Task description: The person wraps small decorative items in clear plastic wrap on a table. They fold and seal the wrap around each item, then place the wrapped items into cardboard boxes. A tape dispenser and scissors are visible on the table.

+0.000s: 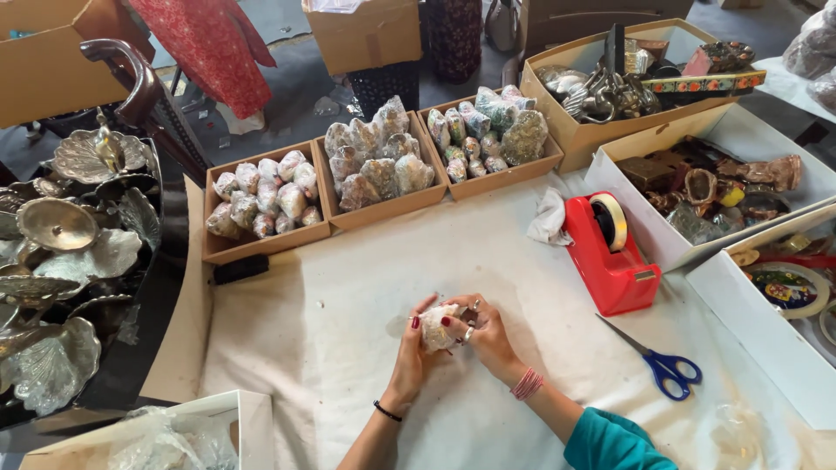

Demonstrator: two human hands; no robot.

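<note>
Three shallow brown cardboard trays [266,244] stood in a row behind the red tape dispenser [610,252], to its left, each filled with small plastic-wrapped bundles [261,196]. Right of the dispenser lay an open white cardboard box [636,222]; behind it stood a tan cardboard box [575,130]. Both hands held a small white-wrapped bundle [435,329] in front of it.

Red tape dispenser [612,252], blue-handled scissors [662,364], three cardboard trays [266,245] of wrapped pieces, silver shell-shaped dishes [59,224].
</note>
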